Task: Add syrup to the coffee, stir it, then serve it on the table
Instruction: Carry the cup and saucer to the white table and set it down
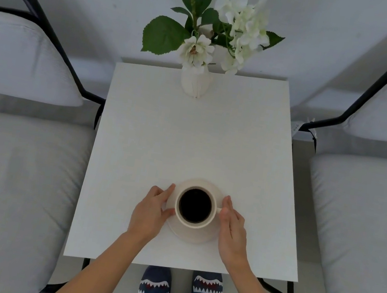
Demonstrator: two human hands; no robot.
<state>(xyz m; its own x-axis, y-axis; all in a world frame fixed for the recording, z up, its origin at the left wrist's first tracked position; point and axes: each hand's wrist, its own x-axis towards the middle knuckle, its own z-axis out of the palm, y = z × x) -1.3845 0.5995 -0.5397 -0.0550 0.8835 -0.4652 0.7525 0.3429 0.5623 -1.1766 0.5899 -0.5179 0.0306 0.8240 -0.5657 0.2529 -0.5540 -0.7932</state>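
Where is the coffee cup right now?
The cup sits on its saucer near the table's front edge, between the left hand and right hand.

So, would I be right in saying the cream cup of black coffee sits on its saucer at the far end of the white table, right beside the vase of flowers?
Not quite: the head view shows the cream cup of black coffee on its round cream saucer at the near end of the white square table, between both hands, well away from the white vase of flowers at the far edge.
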